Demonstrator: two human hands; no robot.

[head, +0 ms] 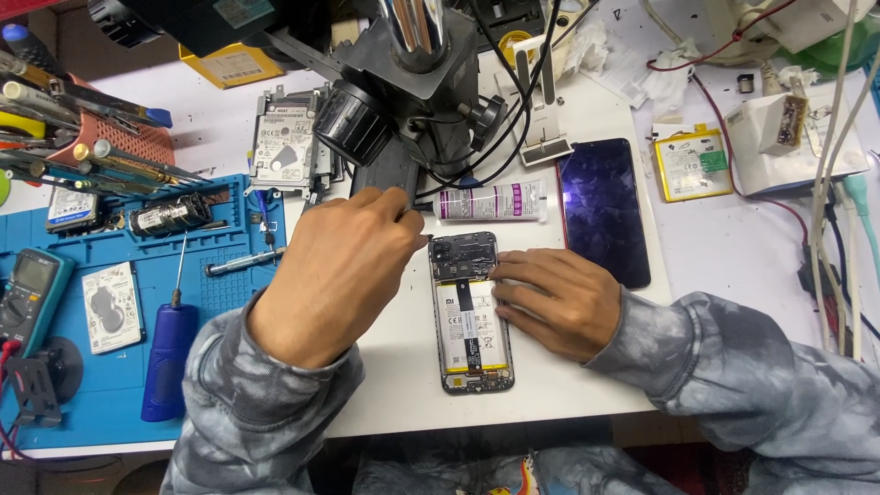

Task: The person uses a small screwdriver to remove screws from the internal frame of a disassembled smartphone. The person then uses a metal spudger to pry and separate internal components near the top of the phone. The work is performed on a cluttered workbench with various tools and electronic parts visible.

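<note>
With back cover already off and battery exposed, opened phone point(471, 312) lying flat at centre of white bench point(403, 367) — right hand point(550, 302) pressed flat on its right edge, fingers spread, pinching nothing. Left hand point(344, 270) curled around a thin tool point(423, 240), tip at phone's top-left corner; upper board cover apparently still on, battery still seated — looks like early teardown. Separate dark screen panel point(602, 211) lying just right.

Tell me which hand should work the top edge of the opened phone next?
Likely left. The left hand already holds a thin tool whose tip sits at the opened phone's upper left corner. The right hand lies flat across the phone's middle, steadying it.
</note>
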